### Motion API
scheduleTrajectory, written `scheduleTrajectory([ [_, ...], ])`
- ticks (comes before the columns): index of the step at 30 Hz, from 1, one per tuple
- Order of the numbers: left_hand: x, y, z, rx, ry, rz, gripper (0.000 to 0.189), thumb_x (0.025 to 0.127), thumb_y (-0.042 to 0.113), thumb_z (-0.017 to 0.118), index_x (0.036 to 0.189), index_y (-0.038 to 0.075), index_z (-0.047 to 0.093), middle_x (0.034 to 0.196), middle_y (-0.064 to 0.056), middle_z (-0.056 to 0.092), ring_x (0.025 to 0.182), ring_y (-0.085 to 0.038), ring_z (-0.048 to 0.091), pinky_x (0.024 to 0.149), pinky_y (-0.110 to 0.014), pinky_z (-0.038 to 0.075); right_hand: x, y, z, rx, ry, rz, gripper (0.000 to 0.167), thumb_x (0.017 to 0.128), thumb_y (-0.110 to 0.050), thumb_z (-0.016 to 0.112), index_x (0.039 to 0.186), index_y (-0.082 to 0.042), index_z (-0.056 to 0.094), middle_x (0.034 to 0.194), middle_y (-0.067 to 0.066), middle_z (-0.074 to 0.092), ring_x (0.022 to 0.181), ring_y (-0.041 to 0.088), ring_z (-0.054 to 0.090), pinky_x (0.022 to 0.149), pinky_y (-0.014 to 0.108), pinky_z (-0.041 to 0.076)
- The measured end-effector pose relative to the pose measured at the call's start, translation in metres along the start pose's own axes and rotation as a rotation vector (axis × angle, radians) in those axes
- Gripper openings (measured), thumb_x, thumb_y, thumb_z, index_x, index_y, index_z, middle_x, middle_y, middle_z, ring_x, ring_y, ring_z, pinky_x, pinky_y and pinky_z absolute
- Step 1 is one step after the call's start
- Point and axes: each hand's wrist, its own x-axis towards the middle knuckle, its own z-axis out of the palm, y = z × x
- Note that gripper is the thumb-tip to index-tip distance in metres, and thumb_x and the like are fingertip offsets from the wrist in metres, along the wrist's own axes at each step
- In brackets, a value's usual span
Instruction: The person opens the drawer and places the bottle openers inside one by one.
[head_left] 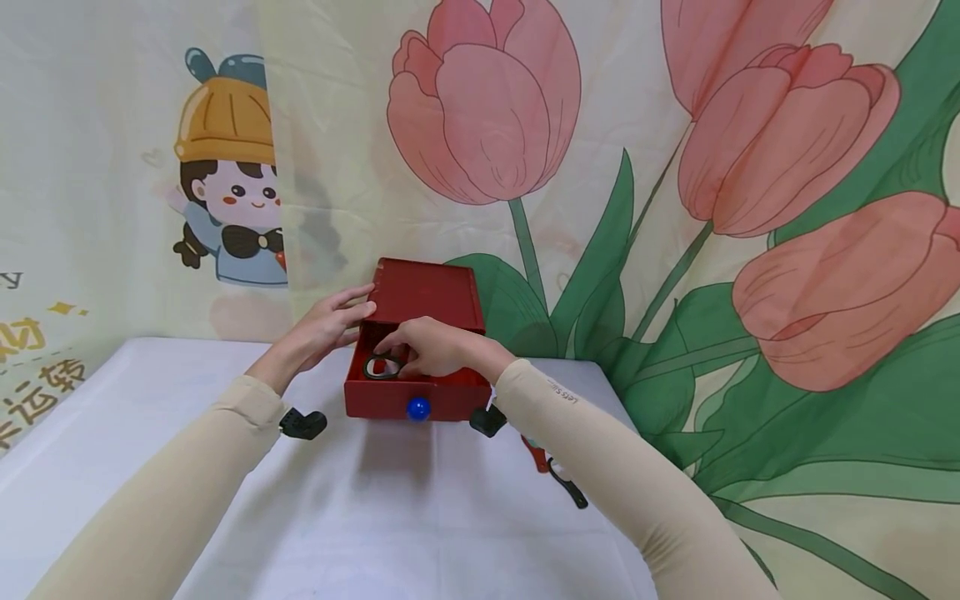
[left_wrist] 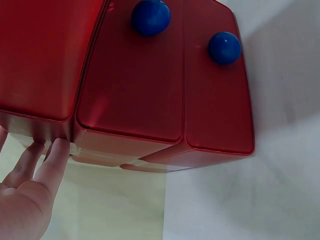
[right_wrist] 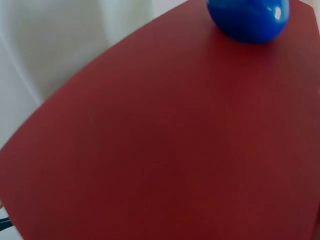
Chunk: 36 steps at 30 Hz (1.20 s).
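Observation:
A red drawer box [head_left: 427,292] stands on the table with its top drawer [head_left: 390,400] pulled out; a blue knob [head_left: 418,409] sits on that drawer's front. My right hand [head_left: 431,346] reaches over the drawer and pinches a round, black-rimmed magnifying glass [head_left: 366,368], much of it covered by the fingers. My left hand [head_left: 322,329] rests with extended fingers against the box's left side. In the left wrist view, its fingers [left_wrist: 52,165] touch the side below the red edge. The right wrist view is filled by the drawer front [right_wrist: 150,135], with no hand showing.
Two lower drawer fronts [left_wrist: 135,85] with blue knobs show in the left wrist view. On the white cloth [head_left: 360,533], right of the box, lie a red object [head_left: 536,456] and a black-handled, ringed tool [head_left: 573,493], partly behind the right sleeve. A tulip-printed curtain [head_left: 337,125] hangs behind.

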Motion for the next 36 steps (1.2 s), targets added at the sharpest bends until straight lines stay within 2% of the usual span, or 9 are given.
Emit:
scheduleTrajectory([
  [9, -0.001, 0.0, 0.001, -0.016, 0.0, 0.005, 0.071, 0.112, 0.036, 0.054, 0.172, 0.022, 0.019, 0.175, -0.016, 0.023, 0.157, -0.041, 0.034, 0.126, -0.06, 0.028, 0.009, 0.001, 0.012, -0.005, -0.02, 0.005, 0.048, 0.102, -0.015, 0.073, 0.149, -0.01, 0.063, 0.124, 0.005, 0.07, 0.104, 0.015, 0.059, 0.084, 0.018, 0.052],
  [17, -0.001, 0.001, 0.002, 0.01, 0.009, 0.006, 0.072, 0.111, 0.04, 0.055, 0.172, 0.024, 0.021, 0.175, -0.016, 0.025, 0.156, -0.04, 0.036, 0.126, -0.06, 0.029, 0.011, 0.002, 0.014, -0.01, -0.016, 0.024, 0.05, 0.101, -0.015, 0.075, 0.149, -0.013, 0.064, 0.122, 0.003, 0.071, 0.102, 0.015, 0.059, 0.083, 0.019, 0.051],
  [24, -0.002, 0.0, 0.0, 0.008, 0.013, -0.004, 0.072, 0.111, 0.04, 0.055, 0.172, 0.024, 0.02, 0.175, -0.015, 0.024, 0.156, -0.04, 0.035, 0.125, -0.061, 0.03, 0.009, 0.004, 0.011, 0.013, -0.021, 0.0, 0.049, 0.101, -0.015, 0.075, 0.149, -0.012, 0.064, 0.127, 0.005, 0.071, 0.111, 0.019, 0.063, 0.088, 0.018, 0.053],
  [30, -0.001, 0.001, 0.001, -0.007, 0.002, 0.003, 0.072, 0.111, 0.038, 0.055, 0.172, 0.023, 0.019, 0.174, -0.017, 0.025, 0.156, -0.04, 0.034, 0.126, -0.06, 0.03, -0.006, 0.008, -0.001, 0.031, 0.028, 0.0, 0.044, 0.103, -0.018, 0.073, 0.146, -0.012, 0.066, 0.125, 0.005, 0.07, 0.107, 0.015, 0.066, 0.091, 0.019, 0.054],
  [36, -0.001, 0.002, 0.001, -0.02, -0.003, -0.001, 0.073, 0.111, 0.036, 0.055, 0.172, 0.022, 0.018, 0.175, -0.018, 0.023, 0.157, -0.041, 0.032, 0.126, -0.059, 0.029, -0.037, 0.008, -0.015, 0.044, 0.1, -0.013, 0.04, 0.104, -0.019, 0.07, 0.143, -0.011, 0.068, 0.122, 0.004, 0.069, 0.107, 0.014, 0.065, 0.093, 0.022, 0.055],
])
